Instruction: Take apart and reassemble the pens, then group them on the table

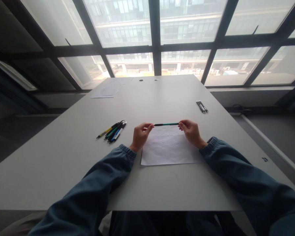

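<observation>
A green and black pen (166, 124) is held level between my two hands, over the far edge of a white sheet of paper (167, 154). My left hand (141, 133) pinches its left end between thumb and fingers. At the other end, my right hand (192, 132) grips the pen's tip in the same way. To the left of my left hand lies a loose pile of several pens (114, 131), with yellow, green, blue and black barrels. The sheet lies flat beneath both hands, and its right edge is partly hidden by my right hand and sleeve.
Several dark pens (202, 107) lie side by side at the right of the white table (64, 170). More paper sheets (107, 88) rest at the far left corner. A small dark object (265, 159) is near the right edge. Tall windows (126, 21) stand beyond the table.
</observation>
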The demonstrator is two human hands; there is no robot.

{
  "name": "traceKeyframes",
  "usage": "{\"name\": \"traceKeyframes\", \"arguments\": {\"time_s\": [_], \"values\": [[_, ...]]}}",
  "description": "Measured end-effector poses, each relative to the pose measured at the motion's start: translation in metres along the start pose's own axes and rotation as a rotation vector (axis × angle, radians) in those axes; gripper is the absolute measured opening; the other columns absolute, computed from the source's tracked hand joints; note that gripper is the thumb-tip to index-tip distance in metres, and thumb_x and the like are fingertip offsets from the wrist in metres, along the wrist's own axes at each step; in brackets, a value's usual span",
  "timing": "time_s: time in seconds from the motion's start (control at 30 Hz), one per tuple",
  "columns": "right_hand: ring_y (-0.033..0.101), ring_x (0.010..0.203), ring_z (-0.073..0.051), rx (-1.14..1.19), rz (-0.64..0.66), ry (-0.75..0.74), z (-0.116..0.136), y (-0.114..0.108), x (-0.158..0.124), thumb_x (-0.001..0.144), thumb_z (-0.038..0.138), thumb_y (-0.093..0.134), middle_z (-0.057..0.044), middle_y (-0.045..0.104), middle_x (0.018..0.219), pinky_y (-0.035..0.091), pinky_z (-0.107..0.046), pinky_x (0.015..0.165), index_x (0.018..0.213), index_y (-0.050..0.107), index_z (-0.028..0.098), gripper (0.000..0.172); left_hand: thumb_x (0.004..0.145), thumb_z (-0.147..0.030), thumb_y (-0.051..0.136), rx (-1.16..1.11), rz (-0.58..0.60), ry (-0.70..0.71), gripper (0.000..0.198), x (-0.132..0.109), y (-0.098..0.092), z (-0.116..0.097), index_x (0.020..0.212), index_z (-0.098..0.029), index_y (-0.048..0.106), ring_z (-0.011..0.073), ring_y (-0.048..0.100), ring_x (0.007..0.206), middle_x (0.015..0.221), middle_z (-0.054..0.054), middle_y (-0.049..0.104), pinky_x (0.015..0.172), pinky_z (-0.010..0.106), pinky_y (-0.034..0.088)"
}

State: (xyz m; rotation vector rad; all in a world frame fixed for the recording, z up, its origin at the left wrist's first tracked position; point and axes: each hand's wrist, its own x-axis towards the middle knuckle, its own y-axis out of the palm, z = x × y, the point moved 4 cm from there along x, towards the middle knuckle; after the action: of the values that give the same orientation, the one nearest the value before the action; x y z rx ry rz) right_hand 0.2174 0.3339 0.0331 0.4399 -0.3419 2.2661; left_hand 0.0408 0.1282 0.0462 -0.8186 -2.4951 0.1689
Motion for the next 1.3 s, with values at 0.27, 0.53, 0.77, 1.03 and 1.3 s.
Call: {"name": "traceKeyframes", "arguments": {"time_s": [0.27, 0.53, 0.77, 1.03, 1.3], "values": [[0.064, 0.062, -0.016, -0.006, -0.001, 0.001, -0.0003, -0.0003, 0.0, 0.085, 0.049, 0.07, -0.004, 0.07, 0.071, 0.053, -0.029, 0.058, 0.083, 0.07, 0.017, 0.032, 0.086, -0.046, 0.071, -0.003, 0.003, -0.005, 0.029, 0.0004, 0.0001, -0.0005, 0.09, -0.018, 0.079, 0.021, 0.073, 0.083, 0.087, 0.008, 0.078, 0.069, 0.028, 0.055], [0.063, 0.061, -0.016, -0.013, 0.001, 0.007, 0.0007, -0.0003, -0.0002, 0.086, 0.05, 0.069, -0.004, 0.069, 0.07, 0.054, -0.029, 0.059, 0.083, 0.069, 0.017, 0.034, 0.086, -0.047, 0.07, 0.006, 0.01, -0.004, 0.031, -0.0002, -0.0002, -0.0019, 0.088, -0.017, 0.078, 0.0208, 0.072, 0.081, 0.085, 0.008, 0.078, 0.069, 0.028, 0.055], [0.063, 0.061, -0.016, -0.029, 0.006, 0.004, 0.0017, -0.0006, -0.0004, 0.086, 0.051, 0.069, -0.004, 0.069, 0.07, 0.052, -0.028, 0.057, 0.083, 0.069, 0.016, 0.035, 0.086, -0.049, 0.07, 0.0, 0.013, -0.003, 0.033, -0.0003, 0.0, -0.0019, 0.087, -0.017, 0.078, 0.0212, 0.072, 0.081, 0.084, 0.009, 0.077, 0.07, 0.029, 0.055], [0.062, 0.06, -0.015, -0.037, 0.002, -0.001, 0.0029, -0.0005, -0.0005, 0.087, 0.05, 0.068, -0.004, 0.069, 0.069, 0.051, -0.028, 0.056, 0.081, 0.069, 0.016, 0.034, 0.086, -0.048, 0.07, 0.002, 0.015, -0.01, 0.033, -0.0006, -0.0001, -0.0019, 0.085, -0.017, 0.078, 0.0207, 0.072, 0.08, 0.083, 0.008, 0.077, 0.069, 0.029, 0.054], [0.062, 0.06, -0.015, -0.031, 0.004, 0.0, 0.0021, -0.0002, -0.0006, 0.087, 0.051, 0.068, -0.004, 0.069, 0.069, 0.052, -0.028, 0.057, 0.081, 0.069, 0.017, 0.035, 0.086, -0.049, 0.07, 0.001, 0.022, -0.013, 0.033, -0.0005, -0.0001, -0.002, 0.085, -0.017, 0.078, 0.0208, 0.071, 0.079, 0.082, 0.008, 0.077, 0.069, 0.029, 0.054]]}}
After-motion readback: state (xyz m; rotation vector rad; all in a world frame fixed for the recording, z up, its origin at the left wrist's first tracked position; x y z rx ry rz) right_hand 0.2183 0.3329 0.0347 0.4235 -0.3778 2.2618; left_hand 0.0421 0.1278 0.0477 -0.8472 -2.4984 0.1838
